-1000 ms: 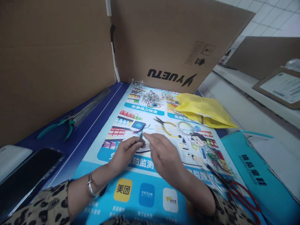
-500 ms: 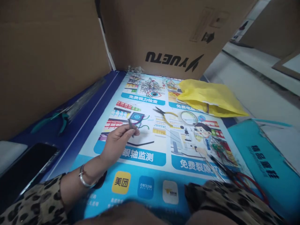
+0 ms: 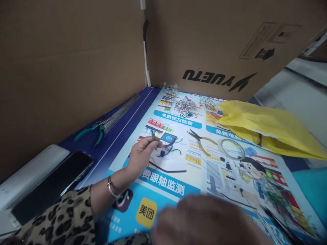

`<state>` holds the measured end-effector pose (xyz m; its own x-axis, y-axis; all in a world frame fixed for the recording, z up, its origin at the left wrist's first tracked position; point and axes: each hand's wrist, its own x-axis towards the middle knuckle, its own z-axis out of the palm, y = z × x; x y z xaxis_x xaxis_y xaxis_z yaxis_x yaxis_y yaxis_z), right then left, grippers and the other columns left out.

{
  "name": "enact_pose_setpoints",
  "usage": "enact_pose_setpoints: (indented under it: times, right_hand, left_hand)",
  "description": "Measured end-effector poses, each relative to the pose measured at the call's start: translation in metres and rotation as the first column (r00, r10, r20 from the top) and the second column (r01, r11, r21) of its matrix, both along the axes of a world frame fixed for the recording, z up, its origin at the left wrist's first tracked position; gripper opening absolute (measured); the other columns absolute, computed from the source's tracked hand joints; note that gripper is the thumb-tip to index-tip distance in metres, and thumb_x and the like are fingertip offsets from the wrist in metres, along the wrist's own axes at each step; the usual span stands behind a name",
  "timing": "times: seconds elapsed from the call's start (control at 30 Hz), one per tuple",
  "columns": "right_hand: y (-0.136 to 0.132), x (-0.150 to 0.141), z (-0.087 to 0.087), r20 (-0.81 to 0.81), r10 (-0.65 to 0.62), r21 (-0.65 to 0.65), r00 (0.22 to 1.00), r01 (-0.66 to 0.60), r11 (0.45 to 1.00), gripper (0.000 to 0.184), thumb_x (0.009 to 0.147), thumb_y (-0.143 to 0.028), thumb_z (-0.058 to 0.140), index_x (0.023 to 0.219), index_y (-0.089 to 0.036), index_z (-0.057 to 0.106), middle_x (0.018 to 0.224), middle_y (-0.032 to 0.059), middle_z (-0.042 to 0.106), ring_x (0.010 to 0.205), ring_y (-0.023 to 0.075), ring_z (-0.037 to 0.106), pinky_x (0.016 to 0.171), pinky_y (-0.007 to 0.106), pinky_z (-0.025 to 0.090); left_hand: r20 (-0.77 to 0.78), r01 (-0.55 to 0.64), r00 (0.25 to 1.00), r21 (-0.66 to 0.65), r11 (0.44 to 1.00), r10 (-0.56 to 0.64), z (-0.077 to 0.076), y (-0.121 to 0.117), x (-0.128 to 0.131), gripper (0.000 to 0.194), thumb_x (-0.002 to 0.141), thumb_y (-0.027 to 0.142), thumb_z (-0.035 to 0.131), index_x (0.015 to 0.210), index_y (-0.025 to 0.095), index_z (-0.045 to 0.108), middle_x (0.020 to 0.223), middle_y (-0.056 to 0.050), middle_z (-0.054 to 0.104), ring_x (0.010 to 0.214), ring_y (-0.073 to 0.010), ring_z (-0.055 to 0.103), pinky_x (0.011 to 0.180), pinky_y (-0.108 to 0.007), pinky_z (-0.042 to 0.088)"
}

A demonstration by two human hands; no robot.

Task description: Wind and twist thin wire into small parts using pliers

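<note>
In the head view my left hand (image 3: 141,156) pinches a thin dark grey strip (image 3: 153,135) between thumb and fingers, above the printed mat. Just past the fingertips, thin green and purple strands (image 3: 173,146) curve outward; whether they join the strip I cannot tell. My right hand (image 3: 206,223) is a large blur low in the view, close to the camera, its fingers smeared by motion. Pliers with yellow handles (image 3: 201,140) lie beyond the left hand, beside a clear roll of tape (image 3: 233,149).
Teal-handled pliers (image 3: 89,134) and a bundle of thin wires (image 3: 121,114) lie at left, near a black phone (image 3: 52,187). Wire tangles (image 3: 187,105) rest at the back. A yellow bag (image 3: 276,126) lies at right, and cardboard walls (image 3: 76,68) stand behind.
The view has swung left, so everything sits further right. My right hand has come into view at the bottom. My left hand keeps its pinch on the grey strip.
</note>
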<state>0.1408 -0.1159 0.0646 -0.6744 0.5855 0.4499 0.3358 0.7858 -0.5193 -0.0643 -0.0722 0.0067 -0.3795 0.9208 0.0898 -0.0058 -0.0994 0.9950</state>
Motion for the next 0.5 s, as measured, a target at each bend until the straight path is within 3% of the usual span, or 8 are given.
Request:
enact_pose_setpoints:
  times: [0.1,0.13,0.2,0.3,0.5]
  right_hand:
    - [0.066,-0.017,0.006,0.173,0.015,0.049,0.985,-0.024,0.999,0.018,0.083,-0.023,0.051,0.092,-0.03,0.065,0.091,0.0019,0.064,0.086,0.0218,0.056,0.068,0.038,0.049]
    - [0.084,-0.022,0.004,0.365,-0.028,0.12,0.931,-0.017,0.993,0.018,0.083,-0.02,0.05,0.092,-0.024,0.065,0.089,0.0046,0.064,0.086,0.0221,0.055,0.071,0.038,0.048]
    - [0.109,-0.032,-0.004,0.575,-0.096,0.223,0.812,-0.043,0.974,0.016,0.081,-0.017,0.052,0.092,-0.016,0.063,0.091,0.0089,0.063,0.091,0.0234,0.052,0.074,0.037,0.045]
    - [0.125,-0.045,-0.018,0.653,-0.094,0.267,0.751,-0.113,0.957,0.017,0.08,-0.012,0.051,0.094,-0.014,0.06,0.096,0.0101,0.062,0.097,0.0237,0.049,0.076,0.034,0.042]
    - [0.128,-0.063,-0.033,0.685,-0.122,0.333,0.718,-0.16,0.929,0.018,0.084,-0.008,0.044,0.08,-0.014,0.061,0.082,0.0089,0.061,0.085,0.0225,0.05,0.069,0.032,0.038]
  left_hand:
    - [0.04,-0.089,0.995,-0.003,0.996,0.089,0.002,0.006,-0.009,0.018,0.078,0.03,0.057,0.088,0.016,0.063,0.077,-0.003,0.068,0.075,-0.0159,0.062,0.071,-0.027,0.049]
    - [0.054,-0.108,0.993,0.006,0.994,0.107,0.003,0.007,-0.012,0.018,0.078,0.03,0.057,0.089,0.016,0.062,0.077,-0.003,0.067,0.075,-0.0158,0.062,0.071,-0.027,0.049]
    - [0.074,-0.139,0.988,0.033,0.99,0.136,0.003,0.01,-0.015,0.019,0.078,0.03,0.058,0.09,0.016,0.062,0.078,-0.003,0.067,0.076,-0.0156,0.062,0.074,-0.028,0.049]
    - [0.079,-0.151,0.986,0.057,0.987,0.146,0.003,0.011,-0.017,0.019,0.077,0.029,0.059,0.09,0.015,0.062,0.079,-0.003,0.067,0.076,-0.0153,0.063,0.077,-0.03,0.049]
    - [0.099,-0.132,0.987,0.062,0.989,0.126,0.001,0.012,-0.016,0.017,0.077,0.027,0.059,0.089,0.015,0.063,0.078,-0.003,0.067,0.075,-0.0143,0.063,0.077,-0.029,0.049]
